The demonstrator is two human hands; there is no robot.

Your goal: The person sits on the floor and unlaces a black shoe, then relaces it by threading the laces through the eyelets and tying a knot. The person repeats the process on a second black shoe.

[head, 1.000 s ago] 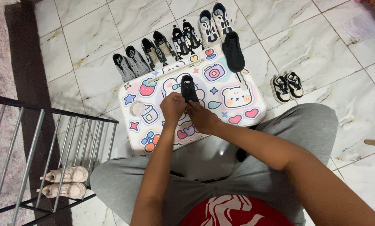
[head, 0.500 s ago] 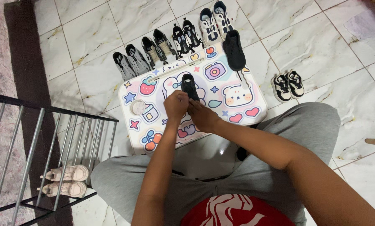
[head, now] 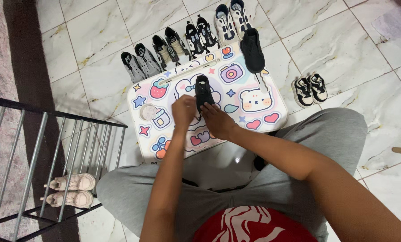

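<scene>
Your left hand [head: 184, 110] and right hand [head: 217, 123] pinch at the heel end of the small black shoe [head: 203, 92] standing on the table [head: 254, 117] just beyond your fingertips; a hard tug could tip it.

A row of dark sneakers [head: 182, 45] lines the marble-tiled floor [head: 343, 49]; a small black-and-white pair [head: 310, 89] sits apart, pink shoes [head: 70, 190] rest on a metal rack [head: 39, 148].

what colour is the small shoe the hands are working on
Black, seen in the head view: the small shoe on the cartoon-patterned lap table.
</scene>
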